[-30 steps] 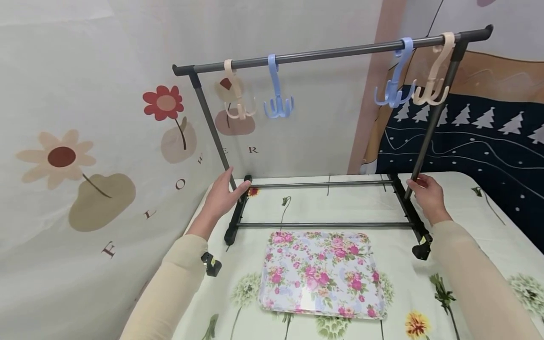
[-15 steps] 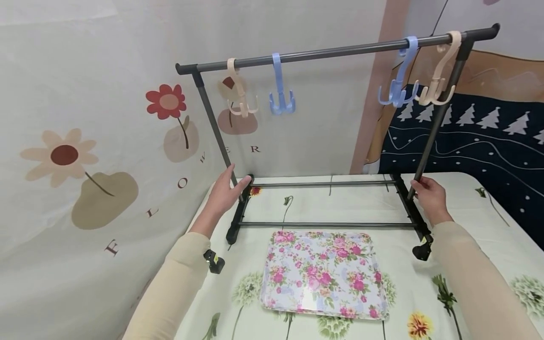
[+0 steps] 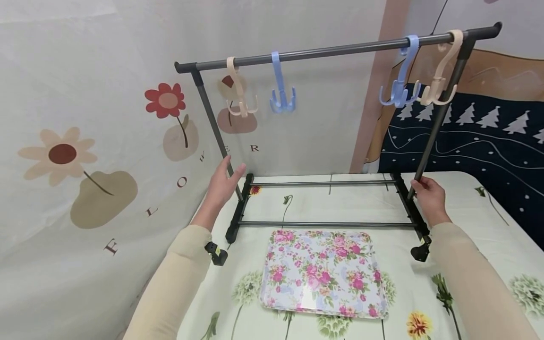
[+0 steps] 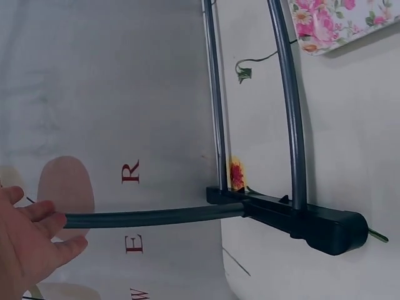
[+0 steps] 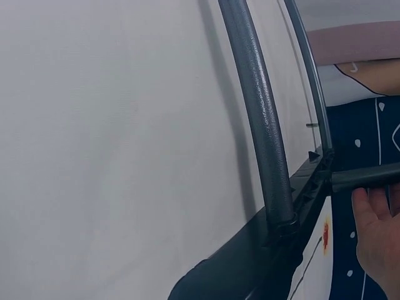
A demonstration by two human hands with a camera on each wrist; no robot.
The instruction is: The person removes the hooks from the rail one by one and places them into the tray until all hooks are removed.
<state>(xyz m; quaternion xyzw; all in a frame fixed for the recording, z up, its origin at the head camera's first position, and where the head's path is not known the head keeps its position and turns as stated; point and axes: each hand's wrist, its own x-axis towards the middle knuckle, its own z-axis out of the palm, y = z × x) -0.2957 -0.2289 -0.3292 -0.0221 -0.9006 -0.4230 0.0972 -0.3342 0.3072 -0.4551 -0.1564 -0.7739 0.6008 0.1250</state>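
Observation:
A dark metal garment rack stands on a flower-patterned cloth, its two posts rising from black feet. My left hand is at the lower part of the left post, thumb spread away from the fingers. In the left wrist view, that hand has loosely extended fingers at the post's end. Low on the right post, my right hand holds it between thumb and fingers. The right wrist view shows fingertips against that post. Beige and blue multi-prong hooks hang from the top bar.
A flowered tray lies on the cloth in front of the rack. Two low crossbars join the feet. Behind stands a pale printed curtain, with dark tree-patterned fabric at the right.
My left hand has moved slightly up along the left post, its thumb lifting with it. My right hand stays at the right post, and the hooks hang in the same places.

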